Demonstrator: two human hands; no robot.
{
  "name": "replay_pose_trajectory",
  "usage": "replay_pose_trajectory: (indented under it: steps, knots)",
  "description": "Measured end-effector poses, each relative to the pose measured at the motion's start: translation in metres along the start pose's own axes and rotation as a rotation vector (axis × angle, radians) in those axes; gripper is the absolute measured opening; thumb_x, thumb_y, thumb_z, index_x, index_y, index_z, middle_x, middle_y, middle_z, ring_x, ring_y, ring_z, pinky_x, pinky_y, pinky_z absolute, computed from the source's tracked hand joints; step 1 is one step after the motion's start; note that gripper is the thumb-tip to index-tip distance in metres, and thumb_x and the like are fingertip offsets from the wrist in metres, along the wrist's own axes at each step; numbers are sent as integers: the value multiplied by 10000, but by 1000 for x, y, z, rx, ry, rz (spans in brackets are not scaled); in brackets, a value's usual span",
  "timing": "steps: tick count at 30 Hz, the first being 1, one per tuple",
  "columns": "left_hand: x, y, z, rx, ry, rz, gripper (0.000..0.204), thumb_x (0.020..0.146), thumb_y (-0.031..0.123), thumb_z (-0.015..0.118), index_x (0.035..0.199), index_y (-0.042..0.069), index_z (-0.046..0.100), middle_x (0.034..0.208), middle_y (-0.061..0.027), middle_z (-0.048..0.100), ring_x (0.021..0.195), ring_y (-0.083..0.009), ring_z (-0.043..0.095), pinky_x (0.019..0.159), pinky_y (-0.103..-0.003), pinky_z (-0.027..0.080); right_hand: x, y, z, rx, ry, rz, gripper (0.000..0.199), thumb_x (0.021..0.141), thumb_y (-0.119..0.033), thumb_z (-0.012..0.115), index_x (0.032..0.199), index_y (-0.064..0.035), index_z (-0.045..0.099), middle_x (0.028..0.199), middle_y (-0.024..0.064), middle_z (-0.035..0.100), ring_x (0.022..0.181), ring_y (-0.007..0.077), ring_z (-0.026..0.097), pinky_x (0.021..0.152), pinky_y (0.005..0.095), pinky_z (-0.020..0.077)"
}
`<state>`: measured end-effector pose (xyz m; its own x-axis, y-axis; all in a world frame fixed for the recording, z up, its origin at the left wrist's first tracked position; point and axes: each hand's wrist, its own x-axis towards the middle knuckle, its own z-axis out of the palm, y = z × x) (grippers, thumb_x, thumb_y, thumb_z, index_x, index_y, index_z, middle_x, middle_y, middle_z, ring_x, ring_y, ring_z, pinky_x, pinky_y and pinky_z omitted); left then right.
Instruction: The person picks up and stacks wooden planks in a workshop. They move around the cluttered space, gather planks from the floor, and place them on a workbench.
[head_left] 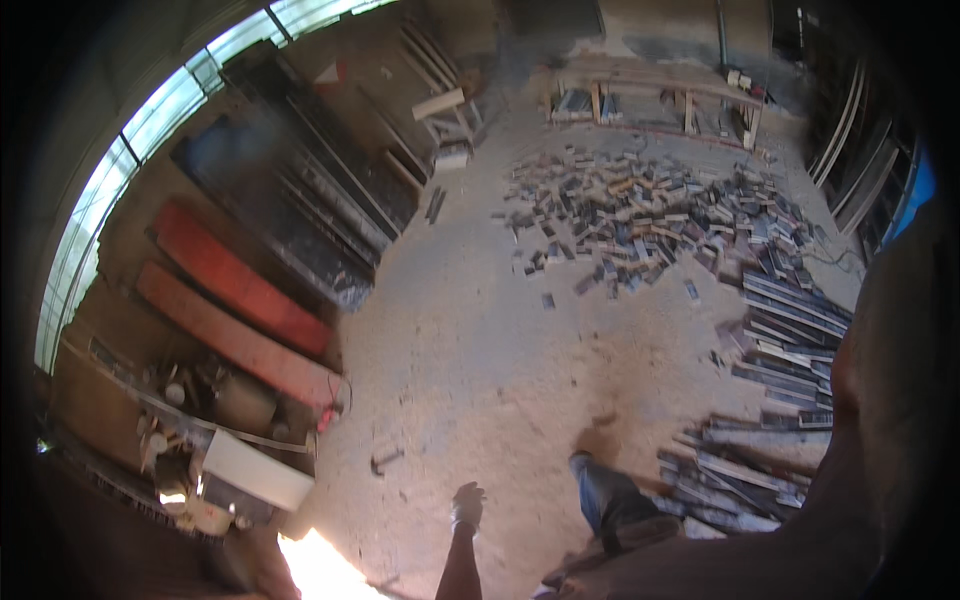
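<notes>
My left hand, in what looks like a pale glove, hangs over the dusty floor near the bottom middle. Its fingers look loosely apart and nothing shows in them. A hammer lies on the floor to the left and beyond that hand. My right hand is out of the picture; a dark, blurred sleeve or shoulder fills the right edge. One leg in blue jeans steps forward, right of my left hand.
A wide heap of short wood blocks covers the floor ahead. Long wood strips are stacked at right. A low wooden bench stands at the back. Red beams, dark panels and a cluttered workbench line the left.
</notes>
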<state>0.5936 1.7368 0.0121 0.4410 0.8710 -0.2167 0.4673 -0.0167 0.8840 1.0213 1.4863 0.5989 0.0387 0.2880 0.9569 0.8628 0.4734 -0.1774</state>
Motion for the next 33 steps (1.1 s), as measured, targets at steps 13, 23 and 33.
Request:
replay_pose_trajectory:
  steps: [13, 23, 33]
  knots:
    - [533, 217, -2, 520, -187, -82, 326, 991, 228, 568, 1258, 78, 679, 1246, -151, 694, 1142, -292, 643, 1026, -458, 483, -53, 486, 405, 330, -431, 900, 759, 862, -289, 843, 1472, -14, 484, 1379, 168, 617, 1248, 270, 612, 1079, 419, 482]
    - [880, 297, -2, 507, -306, -51, 304, 968, 266, 571, 1145, 66, 716, 1092, -186, 715, 990, -323, 663, 915, -460, 513, 45, 764, 562, 287, -429, 1014, 770, 853, -283, 850, 1475, -16, 484, 1397, 165, 604, 1272, 272, 594, 1097, 419, 465]
    - [1291, 387, -36, 271, 29, 297, 387, 1016, 311, 561, 1249, 28, 684, 1185, -181, 699, 1088, -337, 652, 984, -418, 514, 60, 1055, 669, 170, -356, 1152, 780, 843, -278, 858, 1478, -18, 485, 1415, 161, 590, 1297, 273, 576, 1114, 420, 449]
